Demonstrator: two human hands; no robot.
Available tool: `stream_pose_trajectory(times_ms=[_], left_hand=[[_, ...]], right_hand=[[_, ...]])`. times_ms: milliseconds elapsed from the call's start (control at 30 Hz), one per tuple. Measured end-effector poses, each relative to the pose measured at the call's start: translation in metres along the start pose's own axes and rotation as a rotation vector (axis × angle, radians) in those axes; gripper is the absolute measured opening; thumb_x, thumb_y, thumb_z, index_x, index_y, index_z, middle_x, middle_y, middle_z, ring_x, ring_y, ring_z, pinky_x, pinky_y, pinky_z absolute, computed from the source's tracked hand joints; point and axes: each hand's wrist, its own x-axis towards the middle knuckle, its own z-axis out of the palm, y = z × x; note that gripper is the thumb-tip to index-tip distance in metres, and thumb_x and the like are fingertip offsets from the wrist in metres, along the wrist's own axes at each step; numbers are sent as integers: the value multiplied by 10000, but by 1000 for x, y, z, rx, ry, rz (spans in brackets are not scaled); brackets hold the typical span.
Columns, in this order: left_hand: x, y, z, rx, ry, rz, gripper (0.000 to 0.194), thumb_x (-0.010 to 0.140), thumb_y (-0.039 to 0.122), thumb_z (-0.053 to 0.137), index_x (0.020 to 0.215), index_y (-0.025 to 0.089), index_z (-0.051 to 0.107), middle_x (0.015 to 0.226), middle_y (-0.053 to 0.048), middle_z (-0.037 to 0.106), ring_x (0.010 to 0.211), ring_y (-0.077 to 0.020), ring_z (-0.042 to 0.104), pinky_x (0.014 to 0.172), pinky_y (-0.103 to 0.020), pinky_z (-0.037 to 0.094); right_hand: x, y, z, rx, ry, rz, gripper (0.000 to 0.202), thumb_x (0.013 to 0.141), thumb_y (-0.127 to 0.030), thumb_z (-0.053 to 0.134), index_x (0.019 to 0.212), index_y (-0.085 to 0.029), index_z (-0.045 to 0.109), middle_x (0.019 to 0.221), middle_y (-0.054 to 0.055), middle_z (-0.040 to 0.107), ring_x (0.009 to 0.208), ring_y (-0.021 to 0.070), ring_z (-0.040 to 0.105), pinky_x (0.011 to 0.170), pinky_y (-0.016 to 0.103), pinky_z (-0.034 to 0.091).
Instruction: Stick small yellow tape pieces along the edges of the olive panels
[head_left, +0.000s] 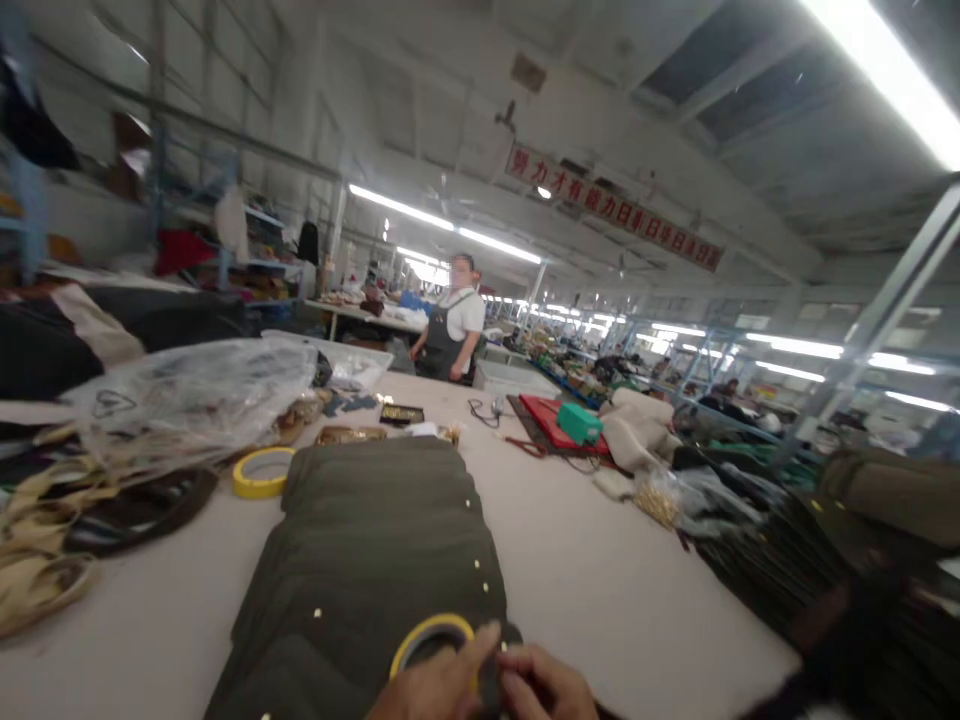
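Observation:
A stack of dark green fabric pieces (382, 530) lies on the pale table, with small yellowish bits on it. Low in the view, my left hand (439, 685) is closed around a yellow tape roll (427, 632) above the fabric, its index finger pointing toward the right. My right hand (544, 685) is close beside it, thumb and fingers pinched together at the fabric's right edge. What sits between those fingertips is too small and blurred to name.
Another yellow tape roll (262, 472) rests left of the stack, near a clear plastic bag (202, 395) and tan straps (45, 530). A green box (579, 424) lies on a red item (544, 415). Dark fabric (780, 580) piles at right. A person (454, 325) stands beyond the table.

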Motion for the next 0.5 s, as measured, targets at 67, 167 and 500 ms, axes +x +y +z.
stream_pose_trajectory(times_ms=[67, 167, 500], left_hand=[[-11, 10, 11, -79, 33, -49, 515, 945, 204, 382, 1443, 305, 299, 1195, -8, 679, 1060, -139, 662, 903, -215, 553], [-14, 17, 12, -122, 66, -89, 497, 953, 217, 434, 1425, 258, 284, 1279, -31, 637, 1132, -143, 625, 948, -237, 523], [-12, 20, 10, -117, 23, -57, 405, 949, 192, 441, 1343, 206, 350, 1181, -61, 686, 1035, -158, 674, 877, -252, 558]], right_hand=[[-28, -5, -5, 70, 18, -38, 296, 859, -382, 494, 960, -244, 735, 881, 55, 715, 811, 224, 670, 720, 319, 524], [-37, -14, -6, 122, 42, -148, 206, 866, -236, 534, 952, -199, 718, 889, 57, 704, 828, 188, 648, 753, 282, 498], [-34, -8, 3, -56, 96, -425, 129, 844, -101, 556, 866, -181, 654, 790, 38, 675, 752, 158, 610, 714, 260, 462]])
